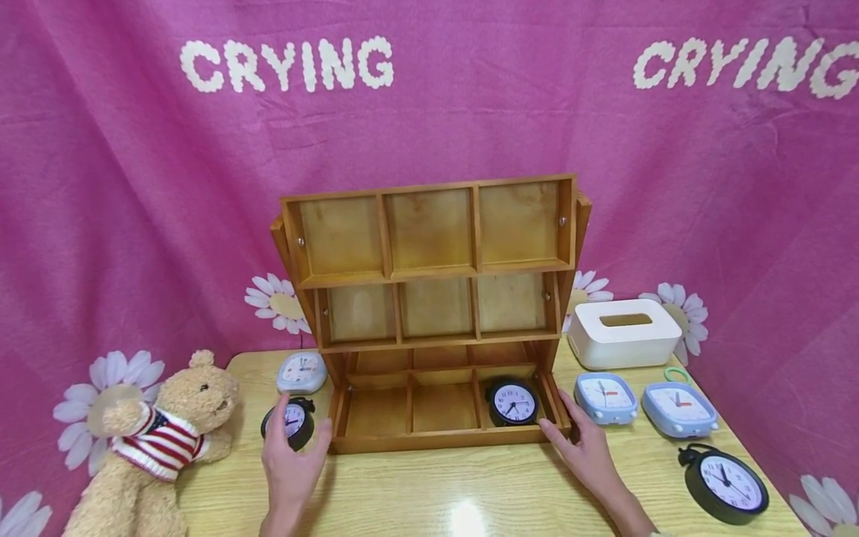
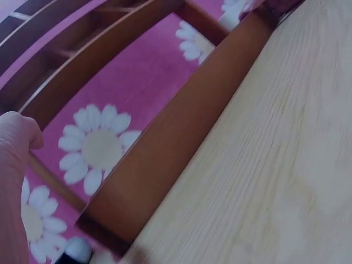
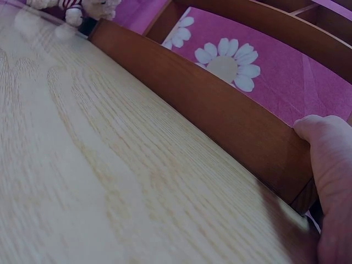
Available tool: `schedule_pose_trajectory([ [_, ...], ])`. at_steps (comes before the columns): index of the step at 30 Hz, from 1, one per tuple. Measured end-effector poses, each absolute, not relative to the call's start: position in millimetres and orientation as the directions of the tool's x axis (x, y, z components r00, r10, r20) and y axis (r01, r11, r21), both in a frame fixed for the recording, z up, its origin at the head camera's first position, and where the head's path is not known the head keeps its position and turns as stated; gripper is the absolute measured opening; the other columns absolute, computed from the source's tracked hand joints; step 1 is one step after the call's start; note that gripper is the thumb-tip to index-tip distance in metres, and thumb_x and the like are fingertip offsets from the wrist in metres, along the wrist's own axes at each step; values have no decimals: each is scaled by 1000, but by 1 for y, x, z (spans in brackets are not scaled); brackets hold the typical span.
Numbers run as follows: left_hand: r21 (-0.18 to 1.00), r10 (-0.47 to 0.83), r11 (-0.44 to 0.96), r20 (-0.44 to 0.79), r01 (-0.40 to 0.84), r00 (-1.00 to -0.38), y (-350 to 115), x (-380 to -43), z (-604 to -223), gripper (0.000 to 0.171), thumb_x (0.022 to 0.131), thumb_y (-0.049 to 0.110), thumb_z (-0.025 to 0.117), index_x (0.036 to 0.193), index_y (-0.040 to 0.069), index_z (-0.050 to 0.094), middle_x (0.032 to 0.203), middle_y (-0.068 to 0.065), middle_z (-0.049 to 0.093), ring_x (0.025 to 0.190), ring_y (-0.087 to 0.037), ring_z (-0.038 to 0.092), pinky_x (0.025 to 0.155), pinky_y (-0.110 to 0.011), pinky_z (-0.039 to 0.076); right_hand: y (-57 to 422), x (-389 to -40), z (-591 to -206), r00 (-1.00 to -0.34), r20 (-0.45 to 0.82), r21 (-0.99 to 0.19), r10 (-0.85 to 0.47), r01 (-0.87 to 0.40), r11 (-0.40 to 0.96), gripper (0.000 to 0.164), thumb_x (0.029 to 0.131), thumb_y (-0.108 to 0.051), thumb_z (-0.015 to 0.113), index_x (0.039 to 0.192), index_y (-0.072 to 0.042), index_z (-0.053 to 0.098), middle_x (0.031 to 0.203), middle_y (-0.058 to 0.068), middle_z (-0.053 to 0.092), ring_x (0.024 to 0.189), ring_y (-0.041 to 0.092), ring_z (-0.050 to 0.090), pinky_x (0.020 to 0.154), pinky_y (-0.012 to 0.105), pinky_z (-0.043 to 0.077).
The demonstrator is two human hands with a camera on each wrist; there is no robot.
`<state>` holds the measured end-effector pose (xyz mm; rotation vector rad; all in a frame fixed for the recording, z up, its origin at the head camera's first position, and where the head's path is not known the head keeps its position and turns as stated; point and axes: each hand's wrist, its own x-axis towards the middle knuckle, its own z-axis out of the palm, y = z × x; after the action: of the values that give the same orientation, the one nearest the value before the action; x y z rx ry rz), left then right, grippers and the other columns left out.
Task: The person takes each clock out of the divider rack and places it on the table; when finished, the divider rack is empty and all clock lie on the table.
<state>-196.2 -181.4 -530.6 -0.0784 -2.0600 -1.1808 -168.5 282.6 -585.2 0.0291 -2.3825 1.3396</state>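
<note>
A brown wooden display shelf (image 1: 436, 440) with stepped tiers of compartments stands mid-table. My right hand (image 1: 587, 451) holds its lower right front corner, thumb over the front board and fingers along the outer side. In the right wrist view the thumb (image 3: 311, 129) meets the board's upper edge. A black round alarm clock (image 1: 513, 404) sits in the bottom tier's right compartment. Beside the shelf's left end, my left hand (image 1: 291, 466) has its fingers and thumb spread, holding nothing visible. It partly covers another black alarm clock (image 1: 298, 425); contact with it is unclear.
Behind that clock lies a pale blue clock (image 1: 302, 371). A teddy bear (image 1: 161, 440) sits at the left. On the right are a white tissue box (image 1: 624, 347), two blue clocks, one nearer the shelf (image 1: 605, 397) and one farther (image 1: 679, 409), and a black clock (image 1: 725, 485).
</note>
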Motion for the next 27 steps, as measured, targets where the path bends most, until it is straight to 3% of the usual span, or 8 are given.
schedule_pose_trajectory([
  [3,710,-227,571,619,412,-752,-170,-195,-528,82,79,8,88,152,-1,51,152,-23,54,138,-44,50,114,-8,27,282,-168,-584,-919,354,-815,174,-212,539,69,97,-20,76,155,2,46,153,26,51,133,40,53,98,-1,33],
  [13,747,-129,519,550,417,-825,-132,-195,-532,78,80,12,89,150,3,55,148,-21,59,137,-42,53,111,-5,26,283,-167,-583,-908,388,-805,159,-250,539,70,94,-13,78,155,0,46,152,28,52,131,41,56,97,-1,33],
  [18,752,-79,496,537,434,-840,-112,-197,-533,75,80,15,89,148,5,58,145,-17,62,135,-38,57,112,-36,45,282,-167,-581,-908,385,-811,163,-249,529,69,95,-13,78,155,0,47,151,26,53,130,39,57,96,0,35],
  [21,751,-51,484,538,450,-841,-100,-198,-532,73,80,16,89,146,5,59,143,-17,64,132,-37,59,106,-56,49,281,-167,-581,-907,385,-818,171,-249,519,68,95,-14,78,155,0,47,151,26,54,128,38,58,96,0,36],
  [27,790,30,426,474,440,-880,-73,-199,-530,72,86,24,86,148,3,57,147,-16,61,135,-37,57,109,-58,48,279,-166,-581,-904,394,-822,167,-265,503,67,96,-13,77,154,3,47,150,28,54,127,41,58,96,0,37],
])
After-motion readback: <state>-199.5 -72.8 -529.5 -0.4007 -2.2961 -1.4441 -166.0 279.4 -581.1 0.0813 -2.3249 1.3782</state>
